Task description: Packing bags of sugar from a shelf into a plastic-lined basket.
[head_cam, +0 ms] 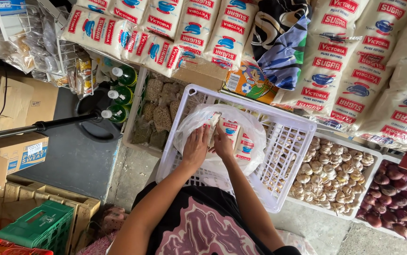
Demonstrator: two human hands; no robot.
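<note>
Both hands, left hand (195,147) and right hand (222,141), grip a small white packet (213,123) inside the clear plastic bag (255,137) in the white plastic crate (286,141), where at least 2 red-and-white packets (239,141) already lie, so filling looks partly done.

I am looking down at a grey concrete floor (78,156); a white slatted plastic crate (286,141) is sitting on it, with a tray of garlic bulbs (328,174) lying just beside and a tray of red onions (399,203) past that. Cardboard boxes (21,151), a wooden crate (47,196) and a green plastic crate (38,226) are standing at the other side; stacked white sugar bags (335,61) are piling up along the far edge.
</note>
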